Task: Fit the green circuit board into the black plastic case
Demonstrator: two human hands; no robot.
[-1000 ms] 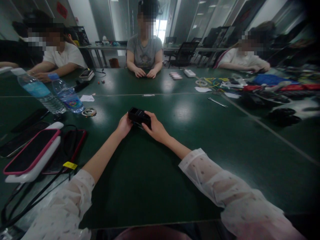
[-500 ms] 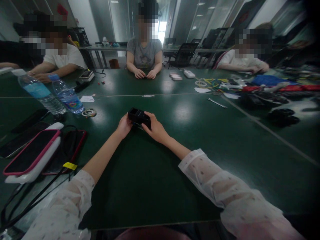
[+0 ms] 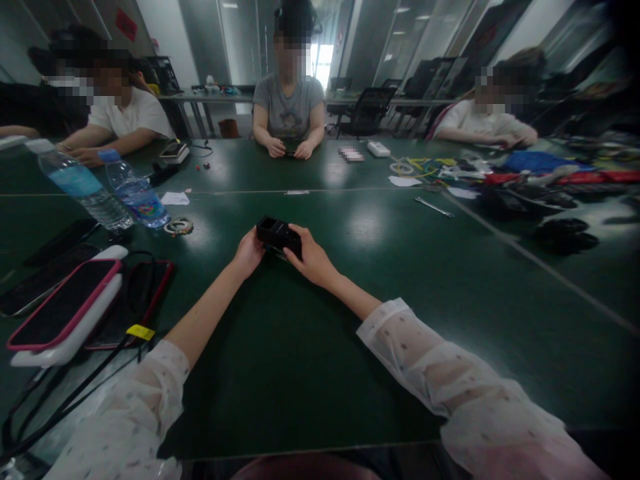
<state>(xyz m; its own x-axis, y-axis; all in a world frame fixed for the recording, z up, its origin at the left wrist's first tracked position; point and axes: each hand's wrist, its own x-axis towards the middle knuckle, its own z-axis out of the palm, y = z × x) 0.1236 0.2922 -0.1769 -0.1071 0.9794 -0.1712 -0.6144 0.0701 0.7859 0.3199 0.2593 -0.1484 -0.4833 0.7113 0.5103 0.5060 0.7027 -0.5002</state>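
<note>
A small black box-shaped device (image 3: pixel 278 235), with a dark window at one end of its top and faint pale marks, is held between my two hands over the green table (image 3: pixel 300 373). My left hand (image 3: pixel 249 253) is closed around its left end. Around the right end my right hand (image 3: pixel 313 259) is closed, fingers on top and thumb at the near side. The device's underside is mostly hidden, and its exact kind cannot be made out.
Left of me lie a pink-rimmed phone (image 3: pixel 67 303), other dark phones and black cables (image 3: pixel 75 393). Two water bottles (image 3: pixel 83 187) stand beyond them. A wrench (image 3: pixel 434 207) and a heap of cables and tools (image 3: pixel 540 170) are to the right. Several people (image 3: pixel 289 107) sit opposite.
Both hands and the black device stay in nearly the same place. Nothing is taken up or let go.
</note>
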